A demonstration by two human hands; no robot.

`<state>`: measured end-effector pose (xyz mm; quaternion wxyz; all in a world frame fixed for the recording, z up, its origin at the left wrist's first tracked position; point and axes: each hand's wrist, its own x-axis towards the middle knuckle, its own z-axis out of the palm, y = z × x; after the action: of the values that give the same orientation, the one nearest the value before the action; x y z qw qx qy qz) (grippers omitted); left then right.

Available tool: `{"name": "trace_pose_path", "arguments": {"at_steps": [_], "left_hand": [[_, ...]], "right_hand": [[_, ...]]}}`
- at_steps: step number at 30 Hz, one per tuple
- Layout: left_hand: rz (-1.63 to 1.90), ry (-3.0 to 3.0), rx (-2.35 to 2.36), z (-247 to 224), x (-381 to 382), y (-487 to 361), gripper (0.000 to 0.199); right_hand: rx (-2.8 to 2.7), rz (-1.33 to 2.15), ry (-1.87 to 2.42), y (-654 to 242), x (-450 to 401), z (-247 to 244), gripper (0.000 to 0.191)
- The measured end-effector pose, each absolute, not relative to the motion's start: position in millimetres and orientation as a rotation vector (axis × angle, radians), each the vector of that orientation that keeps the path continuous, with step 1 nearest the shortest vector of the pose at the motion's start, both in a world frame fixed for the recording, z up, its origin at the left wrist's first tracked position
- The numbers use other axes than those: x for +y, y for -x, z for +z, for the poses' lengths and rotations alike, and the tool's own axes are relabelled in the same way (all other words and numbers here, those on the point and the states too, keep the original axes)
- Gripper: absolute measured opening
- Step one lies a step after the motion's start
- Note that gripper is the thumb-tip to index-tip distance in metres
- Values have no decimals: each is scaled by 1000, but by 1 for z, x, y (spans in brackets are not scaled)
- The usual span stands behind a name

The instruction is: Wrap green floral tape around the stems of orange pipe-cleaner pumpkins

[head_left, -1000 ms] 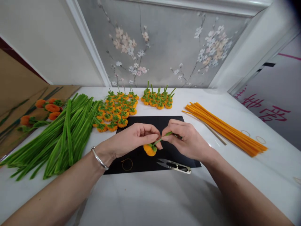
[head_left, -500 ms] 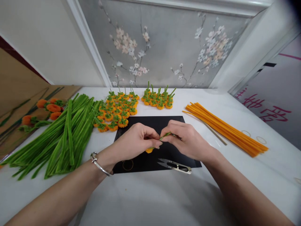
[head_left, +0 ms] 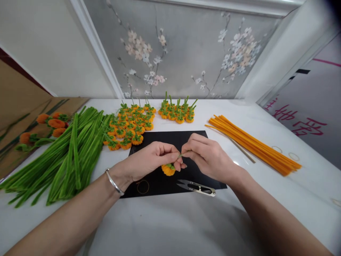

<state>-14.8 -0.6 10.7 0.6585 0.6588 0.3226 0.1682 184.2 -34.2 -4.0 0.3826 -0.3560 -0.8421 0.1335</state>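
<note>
Over a black mat, my left hand pinches the green stem of an orange pipe-cleaner flower. The flower head hangs below my left fingers, its green top showing. My right hand has thumb and forefinger closed on the free end of that same thin green stem. My fingertips nearly meet, so most of the stem is hidden. Below my right hand a pair of thread snips lies on the mat, blades pointing left.
Green pipe cleaners are heaped at left, beside orange flowers. Finished-looking orange flowers with green stems stand in two groups, one larger, one smaller. Orange pipe cleaners and a thin stick lie right. A thin ring rests on the mat.
The flower head has come further into sight below my left hand. My right fingers have closed further around the stem's end. The view has shifted slightly.
</note>
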Motion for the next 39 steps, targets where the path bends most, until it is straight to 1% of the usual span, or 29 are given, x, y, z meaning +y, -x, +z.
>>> {"name": "trace_pose_path", "arguments": {"at_steps": [4,6,7,10,12,20,24,28,33,39], "left_hand": [[493,-1709,900,17,-7,9,21],[570,-1806,958,16,-12,5,26],[611,-1865,988,15,-14,3,26],[723,-2005,1093,10,-19,0,15],[747,-2041,1137,8,-19,0,14],[701,-2078,1154,13,-15,4,11],[650,-2065,1147,14,-12,5,8],[556,-1814,1052,16,-8,8,12],[486,-1563,922,20,-3,13,17],[484,-1754,914,24,-5,10,11]], "right_hand": [[-2132,316,966,-186,-32,-7,15],[-2134,308,1003,-187,-32,-8,14],[-2138,305,1019,-186,-32,-8,14],[-2151,298,1052,-185,-33,-9,14],[-2164,296,1067,-184,-34,-9,14],[-2235,234,1061,-184,-33,-8,19],[-2294,133,1052,-185,-33,-10,20],[-2300,20,1037,-186,-33,-12,21],[-2309,32,996,-185,-34,-10,24],[-2299,14,1046,-184,-34,-10,24]]}}
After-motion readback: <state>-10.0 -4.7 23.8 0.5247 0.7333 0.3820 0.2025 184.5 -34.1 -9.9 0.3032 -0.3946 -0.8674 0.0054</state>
